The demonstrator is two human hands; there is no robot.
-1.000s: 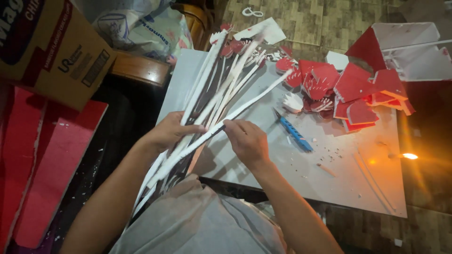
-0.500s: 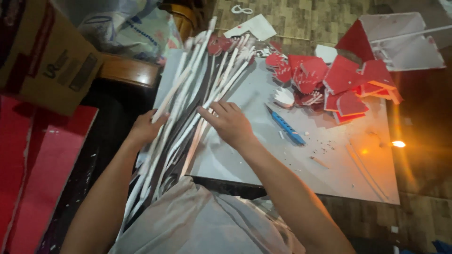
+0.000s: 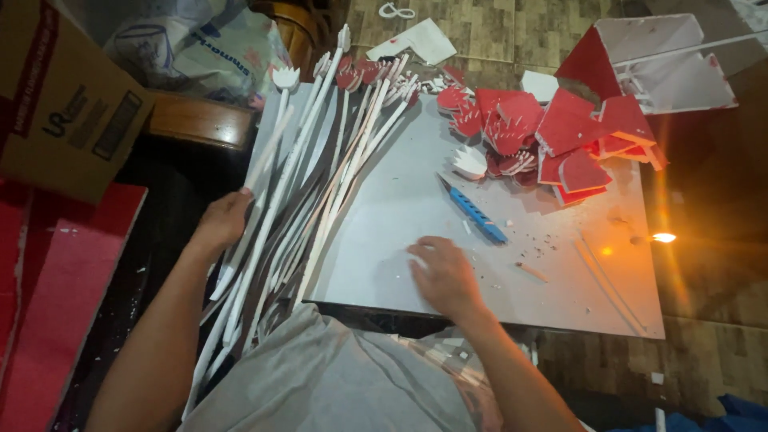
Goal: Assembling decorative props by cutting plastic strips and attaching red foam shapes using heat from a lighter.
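Note:
A bundle of long white foam strips (image 3: 320,176) with cut flower-shaped tips lies slanting across the left side of a grey board (image 3: 416,200). My left hand (image 3: 222,220) rests against the left edge of the bundle, its fingers curled on the outer strips. My right hand (image 3: 442,276) lies flat on the bare board near its front edge, fingers spread, holding nothing. A blue utility knife (image 3: 474,211) lies on the board just beyond my right hand.
A heap of red and white foam scraps (image 3: 560,132) sits at the board's far right. A cardboard box (image 3: 64,104) and red sheets (image 3: 56,304) are to the left. A small flame (image 3: 660,238) glows at the right edge. Tiled floor lies beyond.
My right hand has left the strips and moved right and toward me, down onto the bare board. My left hand has slid to the bundle's left edge.

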